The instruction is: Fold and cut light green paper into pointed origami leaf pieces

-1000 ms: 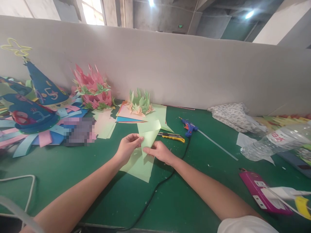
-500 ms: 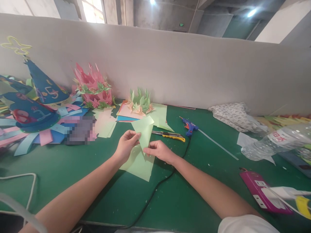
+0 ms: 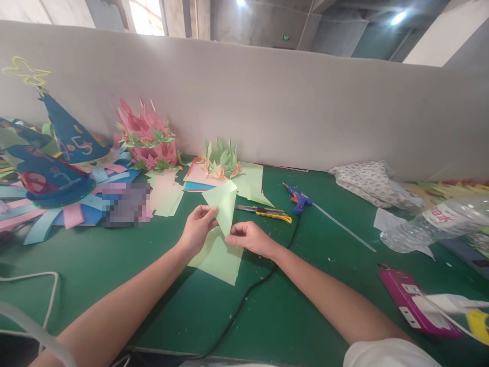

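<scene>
A light green sheet of paper (image 3: pixel 223 206) is lifted off the green table (image 3: pixel 160 285), folded into a triangle whose point stands upward. My left hand (image 3: pixel 197 228) pinches its left edge. My right hand (image 3: pixel 250 237) pinches its lower tip with thumb and forefinger. More light green sheets (image 3: pixel 217 260) lie flat under both hands. A yellow utility knife (image 3: pixel 267 212) and a blue glue gun (image 3: pixel 298 199) lie just beyond my right hand.
Pink and green folded paper flowers (image 3: pixel 147 137) (image 3: pixel 219 163) stand at the grey back wall with coloured sheets (image 3: pixel 164 196). Blue paper cones (image 3: pixel 57 153) and strips fill the left. A black cable (image 3: pixel 244 300), plastic bottle (image 3: pixel 435 224), cloth (image 3: pixel 367 183) and pink power strip (image 3: pixel 414 303) lie right.
The raised part of the green sheet has been turned leftward and folded narrower, into a tighter triangle. Both hands stay in nearly the same place.
</scene>
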### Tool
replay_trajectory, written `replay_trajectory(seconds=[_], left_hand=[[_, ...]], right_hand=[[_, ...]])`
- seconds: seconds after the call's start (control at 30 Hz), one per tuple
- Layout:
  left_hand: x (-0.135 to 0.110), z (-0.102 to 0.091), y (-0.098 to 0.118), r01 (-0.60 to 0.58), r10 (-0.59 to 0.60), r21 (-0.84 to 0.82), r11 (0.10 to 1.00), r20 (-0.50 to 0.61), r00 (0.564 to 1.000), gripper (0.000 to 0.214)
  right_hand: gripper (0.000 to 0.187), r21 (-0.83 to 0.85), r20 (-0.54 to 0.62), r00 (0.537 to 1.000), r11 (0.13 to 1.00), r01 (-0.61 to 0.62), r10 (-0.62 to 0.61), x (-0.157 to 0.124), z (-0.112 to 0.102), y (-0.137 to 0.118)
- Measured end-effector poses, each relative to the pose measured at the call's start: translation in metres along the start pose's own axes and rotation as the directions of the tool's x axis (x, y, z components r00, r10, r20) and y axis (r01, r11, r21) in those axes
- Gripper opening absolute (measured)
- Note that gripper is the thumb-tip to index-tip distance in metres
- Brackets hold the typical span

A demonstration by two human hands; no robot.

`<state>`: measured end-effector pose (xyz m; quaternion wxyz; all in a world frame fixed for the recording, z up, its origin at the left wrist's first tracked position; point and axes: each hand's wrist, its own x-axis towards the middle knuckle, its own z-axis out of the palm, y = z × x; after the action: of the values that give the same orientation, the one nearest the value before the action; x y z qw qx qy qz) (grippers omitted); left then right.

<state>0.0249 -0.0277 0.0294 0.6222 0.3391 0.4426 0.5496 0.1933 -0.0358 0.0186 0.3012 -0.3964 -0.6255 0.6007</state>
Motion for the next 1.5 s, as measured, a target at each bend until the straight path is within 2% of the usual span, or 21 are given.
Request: replay_trajectory(seconds=[0.17, 0.27, 0.37, 0.5, 0.67, 0.77, 0.97, 1.23, 1.4, 1.5], left_hand=[[-0.002, 0.001, 0.002, -0.019, 0.017, 0.06, 0.998, 0.032, 0.999, 0.031], [-0.002, 0.0, 0.002, -0.045, 0.035, 0.117, 0.992, 0.089, 0.995, 0.031], [-0.003, 0.0, 0.001, -0.045, 0.019, 0.176, 0.983, 0.146, 0.989, 0.031], [-0.005, 0.001, -0.001, -0.065, 0.012, 0.258, 0.964, 0.2, 0.98, 0.03], [-0.004, -0.001, -0.005, -0.11, 0.048, 0.31, 0.945, 0.201, 0.978, 0.033], [-0.001, -0.003, -0.008, -0.196, 0.13, 0.349, 0.917, 0.203, 0.971, 0.033], [0.001, -0.005, -0.009, -0.348, 0.246, 0.507, 0.788, 0.259, 0.934, 0.02], [-0.001, -0.005, -0.01, -0.441, 0.357, 0.556, 0.704, 0.26, 0.897, 0.014], [-0.005, -0.001, -0.009, -0.493, 0.392, 0.581, 0.648, 0.302, 0.869, 0.014], [-0.008, 0.0, -0.005, -0.516, 0.34, 0.591, 0.62, 0.389, 0.856, 0.02]], right_hand=[[0.026, -0.042, 0.037, 0.999, 0.999, -0.013, 0.015, -0.001, -0.001, 0.001], [0.031, 0.086, 0.082, 0.996, 0.996, -0.026, 0.019, 0.0, -0.002, 0.002], [0.042, 0.25, -0.03, 0.999, 0.968, -0.002, 0.01, 0.003, -0.004, 0.002], [0.039, 0.455, -0.186, 0.982, 0.888, 0.066, 0.023, 0.007, -0.005, 0.003], [0.046, 0.541, -0.261, 0.963, 0.836, 0.089, 0.067, 0.007, -0.003, 0.004], [0.047, 0.552, -0.281, 0.956, 0.829, 0.086, 0.087, 0.007, -0.003, 0.006], [0.042, 0.506, -0.282, 0.957, 0.858, 0.089, 0.067, 0.008, -0.003, 0.006], [0.035, 0.251, -0.242, 0.968, 0.968, 0.004, 0.059, 0.007, -0.003, 0.005], [0.032, 0.221, -0.255, 0.965, 0.975, 0.001, 0.057, 0.007, -0.002, 0.006], [0.033, 0.249, -0.282, 0.958, 0.968, 0.012, 0.06, 0.008, -0.003, 0.007]])
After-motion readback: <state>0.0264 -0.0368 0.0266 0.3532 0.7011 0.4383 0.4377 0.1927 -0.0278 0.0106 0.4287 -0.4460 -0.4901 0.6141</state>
